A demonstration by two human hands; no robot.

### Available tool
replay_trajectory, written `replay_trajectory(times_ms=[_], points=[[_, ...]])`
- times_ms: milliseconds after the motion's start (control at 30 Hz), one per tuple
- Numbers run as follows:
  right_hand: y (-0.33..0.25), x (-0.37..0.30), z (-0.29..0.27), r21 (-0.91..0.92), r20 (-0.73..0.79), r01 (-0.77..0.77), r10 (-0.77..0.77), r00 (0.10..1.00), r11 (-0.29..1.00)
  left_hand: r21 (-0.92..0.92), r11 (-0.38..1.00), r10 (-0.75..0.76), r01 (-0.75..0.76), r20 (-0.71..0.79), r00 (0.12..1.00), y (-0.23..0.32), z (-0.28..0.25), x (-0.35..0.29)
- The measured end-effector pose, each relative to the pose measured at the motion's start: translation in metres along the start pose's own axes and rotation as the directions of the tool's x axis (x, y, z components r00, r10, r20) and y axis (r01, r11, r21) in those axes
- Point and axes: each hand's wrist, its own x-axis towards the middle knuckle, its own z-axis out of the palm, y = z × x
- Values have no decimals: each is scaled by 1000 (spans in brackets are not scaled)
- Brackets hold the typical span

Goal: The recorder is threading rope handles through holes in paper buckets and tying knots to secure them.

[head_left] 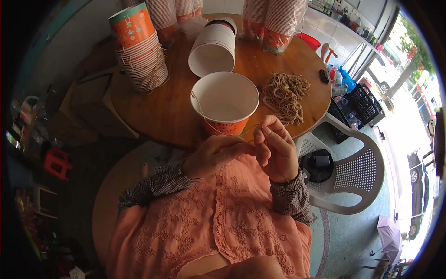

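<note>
In front of me, near the table's close edge, an orange paper bucket with a white inside stands upright and empty. A thin tan cord passes through the left side of its rim and runs down across the front to my hands. My right hand is raised just right of the bucket, its thumb and forefinger pinching the cord. Close beside it, my left hand has its fingers closed on the cord too; its fingertips are partly hidden. To the right lies a loose pile of tan cords.
Several white-lined buckets lie nested behind the standing one. A tall bucket stack with cords hanging on it stands left. Bagged bucket stacks line the far edge of the round wooden table. A white plastic chair is at right.
</note>
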Motion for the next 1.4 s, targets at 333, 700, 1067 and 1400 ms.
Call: replay_trajectory(times_ms=[333,700,1067,1400], points=[[-2,1,-17,-230,-132,28,-60,989,973,-8,982,-187,187,-123,975,2,-17,-6],[18,-2,6,-765,10,27,-31,999,644,736,645,358,-205,-54,932,23,-15,-2],[14,-6,4,-898,-46,64,-238,970,436,406,913,125,-35,-195,973,6,-24,-6],[12,-6,6,-752,-8,90,-146,989,653,209,976,-27,59,-151,988,-3,-18,4]])
